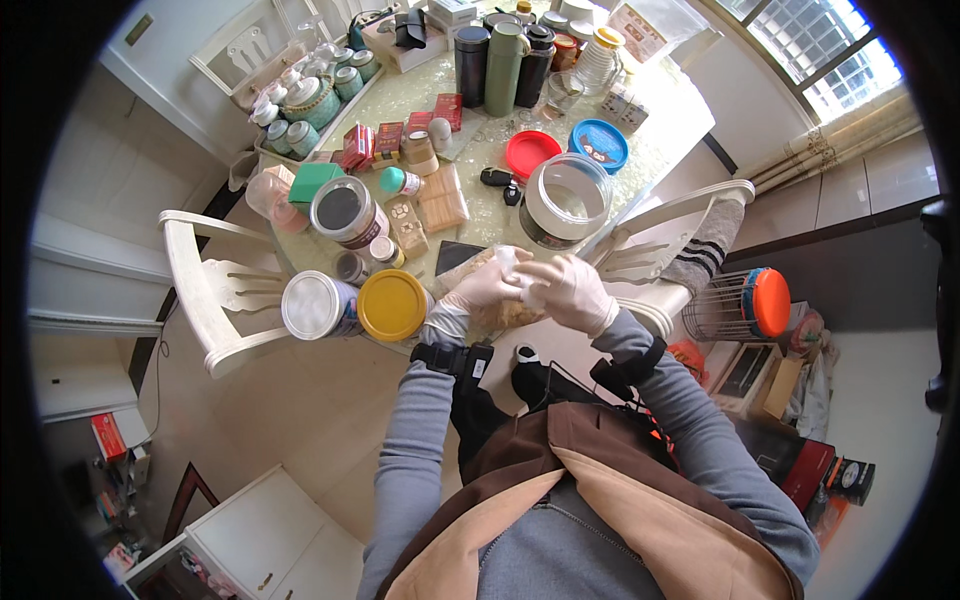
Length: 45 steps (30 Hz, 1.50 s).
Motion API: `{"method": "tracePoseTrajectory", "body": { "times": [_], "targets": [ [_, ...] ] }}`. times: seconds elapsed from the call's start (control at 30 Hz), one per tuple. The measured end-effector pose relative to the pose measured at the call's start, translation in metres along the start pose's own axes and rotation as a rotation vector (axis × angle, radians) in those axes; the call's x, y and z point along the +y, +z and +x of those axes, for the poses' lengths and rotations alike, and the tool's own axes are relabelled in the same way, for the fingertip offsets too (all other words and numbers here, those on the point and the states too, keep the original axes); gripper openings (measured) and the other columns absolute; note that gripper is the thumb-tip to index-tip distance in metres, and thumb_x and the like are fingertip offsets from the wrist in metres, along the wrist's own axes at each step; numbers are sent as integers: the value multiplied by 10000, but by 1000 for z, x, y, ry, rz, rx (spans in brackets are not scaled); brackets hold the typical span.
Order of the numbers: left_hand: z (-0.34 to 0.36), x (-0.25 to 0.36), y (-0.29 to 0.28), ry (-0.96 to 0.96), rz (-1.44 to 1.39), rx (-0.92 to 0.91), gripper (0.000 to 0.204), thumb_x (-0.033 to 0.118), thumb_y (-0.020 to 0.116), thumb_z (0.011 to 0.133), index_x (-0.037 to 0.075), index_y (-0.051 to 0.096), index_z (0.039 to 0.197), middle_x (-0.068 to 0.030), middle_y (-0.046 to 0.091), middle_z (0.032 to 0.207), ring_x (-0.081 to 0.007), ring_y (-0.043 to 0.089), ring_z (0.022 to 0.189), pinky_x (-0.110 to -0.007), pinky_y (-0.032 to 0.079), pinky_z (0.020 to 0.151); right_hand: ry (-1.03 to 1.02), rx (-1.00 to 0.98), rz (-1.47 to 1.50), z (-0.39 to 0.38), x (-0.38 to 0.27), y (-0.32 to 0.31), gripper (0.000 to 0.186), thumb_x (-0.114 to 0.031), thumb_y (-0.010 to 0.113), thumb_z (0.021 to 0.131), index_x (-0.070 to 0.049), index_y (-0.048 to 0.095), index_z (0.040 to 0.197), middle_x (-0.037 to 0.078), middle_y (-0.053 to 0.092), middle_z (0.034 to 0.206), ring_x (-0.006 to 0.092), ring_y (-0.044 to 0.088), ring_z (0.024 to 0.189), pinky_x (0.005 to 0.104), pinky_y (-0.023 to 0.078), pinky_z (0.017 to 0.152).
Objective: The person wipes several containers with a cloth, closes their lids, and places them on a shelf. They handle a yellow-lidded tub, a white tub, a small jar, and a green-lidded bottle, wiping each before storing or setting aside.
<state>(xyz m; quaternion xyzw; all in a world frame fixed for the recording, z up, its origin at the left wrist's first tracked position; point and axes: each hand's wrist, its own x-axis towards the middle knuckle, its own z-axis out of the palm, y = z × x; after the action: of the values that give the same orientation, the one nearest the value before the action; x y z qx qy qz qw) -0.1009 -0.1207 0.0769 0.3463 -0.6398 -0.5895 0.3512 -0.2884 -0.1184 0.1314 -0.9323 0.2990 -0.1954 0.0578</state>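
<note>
At the near edge of the table, my left hand (pixel 482 287) and my right hand (pixel 572 292), both in thin whitish gloves, are close together with bent fingers. Between and under them is a clear plastic bag (pixel 512 316) with pale brown contents; its whitish gathered top shows at the fingers of both hands. What the contents are, I cannot make out. Just beyond the right hand stands a wide see-through tub (pixel 566 205) without a lid. A red lid (pixel 531 153) and a blue lid (pixel 598 145) lie behind it. A dark flat square (pixel 459 257) lies beside the bag.
Left of my hands stand a yellow-lidded can (pixel 392 305), a white-lidded can (pixel 318 304) and a larger tin (pixel 347 212). Tall flasks (pixel 506 70) and a glass jug (pixel 600 62) are at the back. White chairs (pixel 225 285) flank the table; a wire basket (pixel 715 308) is at right.
</note>
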Motion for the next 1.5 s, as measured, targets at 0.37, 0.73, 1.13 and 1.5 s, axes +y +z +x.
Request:
{"method": "tracePoseTrajectory", "body": {
  "times": [0.37,0.73,1.13,1.5],
  "targets": [
    [2,-30,14,37,110,-17,273,167,648,800,40,616,1040,-108,618,947,-205,588,911,-314,473,835,-48,-164,-224,14,21,8,154,-213,595,756,-90,557,839,75,608,985,209,602,789,338,473,629],
    [9,-26,20,-365,-37,248,251,174,599,864,16,643,1055,-79,651,910,-251,625,782,-307,487,734,1097,8,1343,-2,32,30,256,-228,660,873,-28,568,1004,22,581,717,40,456,486,199,343,407],
    [0,-25,11,-246,-383,235,324,9,681,816,-5,602,1130,-43,669,919,-76,611,823,-213,505,751,919,168,624,-27,19,28,260,-159,673,792,-91,633,1040,92,692,933,213,668,810,304,516,722],
    [-3,-23,0,-311,-328,154,447,15,623,854,2,368,1221,-71,600,966,-118,580,921,-269,496,818,557,37,1050,-10,28,52,529,-10,613,773,-71,519,1290,25,660,987,54,492,638,225,460,599]
  ]
}}
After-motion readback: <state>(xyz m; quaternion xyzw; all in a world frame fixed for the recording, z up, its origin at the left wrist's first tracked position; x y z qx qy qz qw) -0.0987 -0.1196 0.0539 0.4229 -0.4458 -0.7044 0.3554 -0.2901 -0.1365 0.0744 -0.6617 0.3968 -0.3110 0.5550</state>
